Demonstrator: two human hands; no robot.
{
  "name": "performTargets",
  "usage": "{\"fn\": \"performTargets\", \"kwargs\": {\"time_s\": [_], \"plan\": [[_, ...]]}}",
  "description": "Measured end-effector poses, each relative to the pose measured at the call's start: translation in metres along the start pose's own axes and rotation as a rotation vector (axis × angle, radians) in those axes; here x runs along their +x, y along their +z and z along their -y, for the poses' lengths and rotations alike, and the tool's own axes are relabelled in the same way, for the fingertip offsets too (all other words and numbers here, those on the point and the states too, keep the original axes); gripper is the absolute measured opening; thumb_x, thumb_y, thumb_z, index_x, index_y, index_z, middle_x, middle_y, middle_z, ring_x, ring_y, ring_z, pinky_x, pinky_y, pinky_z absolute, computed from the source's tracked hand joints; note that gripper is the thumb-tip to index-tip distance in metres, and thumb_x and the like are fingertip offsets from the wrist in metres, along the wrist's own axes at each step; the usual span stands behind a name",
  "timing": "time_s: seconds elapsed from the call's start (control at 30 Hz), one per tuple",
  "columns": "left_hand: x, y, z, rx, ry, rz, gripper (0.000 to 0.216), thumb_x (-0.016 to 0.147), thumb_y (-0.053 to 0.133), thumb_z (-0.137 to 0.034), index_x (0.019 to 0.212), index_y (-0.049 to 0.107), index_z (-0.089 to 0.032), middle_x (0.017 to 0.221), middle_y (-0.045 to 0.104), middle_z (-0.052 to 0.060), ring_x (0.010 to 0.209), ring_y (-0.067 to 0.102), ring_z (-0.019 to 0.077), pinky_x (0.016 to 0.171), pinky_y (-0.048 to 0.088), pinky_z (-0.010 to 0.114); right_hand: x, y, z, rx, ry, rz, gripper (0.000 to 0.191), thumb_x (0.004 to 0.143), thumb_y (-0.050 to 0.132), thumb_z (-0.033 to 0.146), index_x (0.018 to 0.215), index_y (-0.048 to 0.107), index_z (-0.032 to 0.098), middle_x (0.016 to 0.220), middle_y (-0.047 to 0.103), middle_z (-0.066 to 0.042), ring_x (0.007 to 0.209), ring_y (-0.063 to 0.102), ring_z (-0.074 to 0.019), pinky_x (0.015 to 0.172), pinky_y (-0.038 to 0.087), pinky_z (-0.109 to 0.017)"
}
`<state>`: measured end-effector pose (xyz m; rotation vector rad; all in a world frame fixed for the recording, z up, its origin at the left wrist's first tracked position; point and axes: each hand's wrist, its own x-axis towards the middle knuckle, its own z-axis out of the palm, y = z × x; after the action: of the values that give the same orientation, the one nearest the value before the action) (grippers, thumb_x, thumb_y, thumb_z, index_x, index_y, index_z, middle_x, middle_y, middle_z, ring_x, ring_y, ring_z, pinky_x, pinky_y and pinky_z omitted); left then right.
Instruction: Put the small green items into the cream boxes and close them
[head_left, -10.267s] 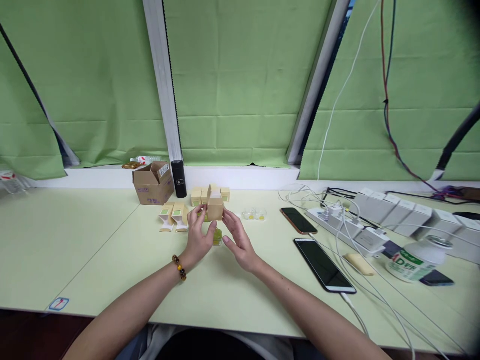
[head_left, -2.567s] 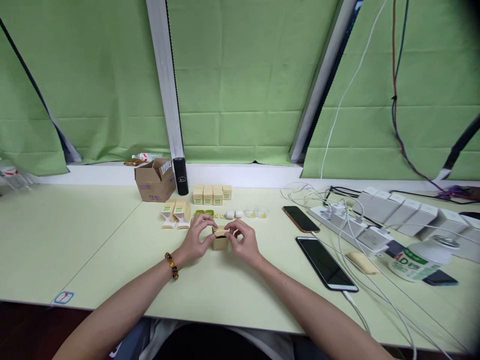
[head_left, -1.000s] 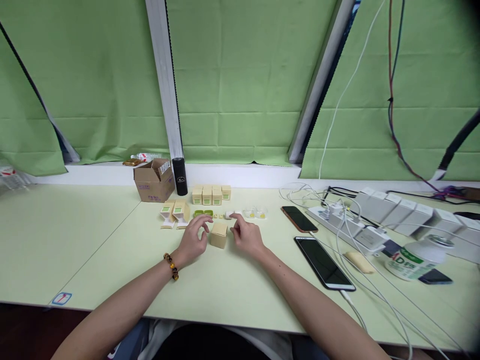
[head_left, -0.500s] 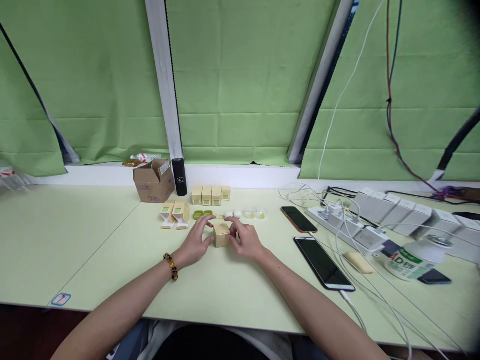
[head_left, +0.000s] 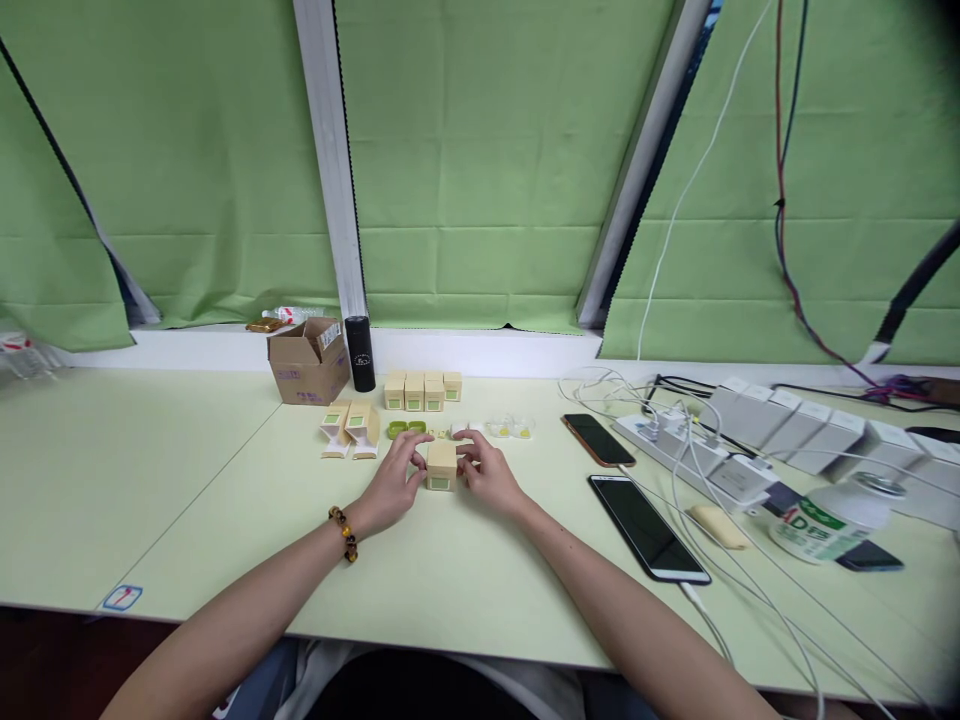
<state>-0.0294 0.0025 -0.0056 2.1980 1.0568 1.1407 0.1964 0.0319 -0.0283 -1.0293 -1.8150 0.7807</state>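
A small tan cardboard box (head_left: 441, 467) with a green label on its front stands closed on the pale green table (head_left: 187, 500). My left hand (head_left: 391, 483), with a bead bracelet at the wrist, grips its left side with curled fingers. My right hand (head_left: 487, 474) grips its right side the same way. Just behind the hands lie a green lens case (head_left: 406, 428), small white pieces (head_left: 459, 429) and clear blister packs (head_left: 510, 429). Farther back stands a row of several like boxes (head_left: 421, 389). Two unfolded boxes (head_left: 349, 428) lie to the left.
An open brown carton (head_left: 307, 361) and a black cylinder (head_left: 361, 353) stand by the window sill. Two phones (head_left: 646, 512) lie to the right, with a power strip (head_left: 697, 450), white chargers, many cables and a white bottle (head_left: 832, 518). Green blinds hang behind.
The box has been closed and turned so that its green label faces me. Both hands, apart from it a second ago, now hold its sides, a little farther from me.
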Motion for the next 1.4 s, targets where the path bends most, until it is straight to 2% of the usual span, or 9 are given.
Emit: {"fn": "performTargets", "kwargs": {"time_s": [0.17, 0.37, 0.6, 0.73, 0.83, 0.97, 1.07, 1.2, 1.4], "plan": [[0.000, 0.000, -0.002, -0.025, -0.013, 0.013, 0.052, 0.093, 0.052, -0.007, 0.140, 0.048, -0.030, 0.136, 0.048, 0.009, 0.096, 0.065, 0.0150, 0.100, 0.055, 0.039, 0.000, -0.003, 0.004, -0.001, -0.034, -0.039, 0.044, 0.083, 0.051, 0.016, 0.126, 0.051, 0.026, 0.111, 0.073, -0.007, 0.082, 0.068, -0.0174, 0.065, 0.053, -0.028], [0.002, -0.001, 0.000, -0.014, -0.005, -0.051, 0.047, 0.094, 0.049, -0.008, 0.136, 0.051, -0.028, 0.137, 0.047, 0.008, 0.096, 0.066, 0.0147, 0.103, 0.054, 0.041, -0.006, -0.010, 0.020, -0.103, -0.140, 0.016, 0.055, 0.076, 0.055, 0.013, 0.129, 0.052, 0.027, 0.131, 0.062, -0.008, 0.098, 0.065, -0.0203, 0.066, 0.053, -0.028], [0.005, -0.005, 0.006, 0.128, -0.031, -0.171, 0.035, 0.093, 0.043, -0.006, 0.119, 0.059, -0.024, 0.124, 0.058, 0.007, 0.093, 0.064, 0.0174, 0.087, 0.054, 0.035, -0.007, -0.004, 0.022, -0.260, -0.072, 0.070, 0.055, 0.080, 0.064, 0.017, 0.131, 0.048, 0.027, 0.115, 0.060, -0.005, 0.082, 0.059, -0.0178, 0.068, 0.049, -0.030], [0.005, -0.008, 0.011, 0.269, -0.060, -0.096, 0.026, 0.092, 0.046, -0.008, 0.104, 0.064, -0.022, 0.105, 0.069, 0.006, 0.094, 0.066, 0.0219, 0.084, 0.052, 0.036, -0.002, -0.005, 0.021, -0.199, -0.077, 0.098, 0.044, 0.080, 0.064, 0.019, 0.121, 0.052, 0.026, 0.109, 0.060, -0.004, 0.085, 0.059, -0.0184, 0.070, 0.049, -0.031], [0.005, -0.007, 0.012, 0.340, -0.067, -0.010, 0.021, 0.094, 0.049, -0.012, 0.098, 0.067, -0.022, 0.097, 0.073, 0.005, 0.090, 0.068, 0.0239, 0.077, 0.051, 0.036, 0.005, -0.011, 0.026, -0.191, -0.088, 0.022, 0.046, 0.077, 0.066, 0.018, 0.120, 0.053, 0.027, 0.103, 0.062, -0.002, 0.087, 0.059, -0.0196, 0.075, 0.049, -0.033], [0.004, -0.005, 0.009, 0.401, -0.043, 0.013, 0.022, 0.095, 0.048, -0.015, 0.098, 0.069, -0.022, 0.091, 0.074, 0.005, 0.085, 0.068, 0.0239, 0.076, 0.049, 0.036, 0.028, -0.034, 0.035, -0.244, -0.057, -0.222, 0.044, 0.078, 0.069, 0.023, 0.119, 0.053, 0.026, 0.091, 0.062, 0.000, 0.081, 0.060, -0.0198, 0.075, 0.049, -0.034], [0.004, -0.005, 0.007, 0.419, -0.033, 0.012, 0.022, 0.096, 0.048, -0.015, 0.098, 0.069, -0.022, 0.090, 0.074, 0.005, 0.085, 0.068, 0.0242, 0.080, 0.049, 0.038, 0.058, -0.056, 0.034, -0.339, -0.036, -0.290, 0.044, 0.079, 0.068, 0.024, 0.119, 0.052, 0.026, 0.098, 0.066, -0.002, 0.081, 0.061, -0.0196, 0.073, 0.049, -0.033], [0.003, -0.005, 0.006, 0.425, -0.010, 0.009, 0.022, 0.096, 0.048, -0.014, 0.098, 0.069, -0.022, 0.093, 0.075, 0.005, 0.087, 0.069, 0.0246, 0.084, 0.048, 0.041, 0.100, -0.077, 0.021, -0.500, 0.091, -0.225, 0.046, 0.084, 0.063, 0.020, 0.125, 0.045, 0.025, 0.124, 0.065, -0.007, 0.084, 0.064, -0.0178, 0.073, 0.048, -0.030], [0.002, -0.005, 0.006, 0.453, 0.005, 0.029, 0.023, 0.097, 0.047, -0.014, 0.100, 0.067, -0.022, 0.096, 0.075, 0.005, 0.091, 0.069, 0.0256, 0.085, 0.047, 0.042, 0.134, -0.073, -0.006, -0.621, 0.189, -0.138, 0.040, 0.083, 0.065, 0.012, 0.118, 0.050, 0.023, 0.103, 0.069, -0.007, 0.087, 0.063, -0.0226, 0.068, 0.041, -0.029]]}}
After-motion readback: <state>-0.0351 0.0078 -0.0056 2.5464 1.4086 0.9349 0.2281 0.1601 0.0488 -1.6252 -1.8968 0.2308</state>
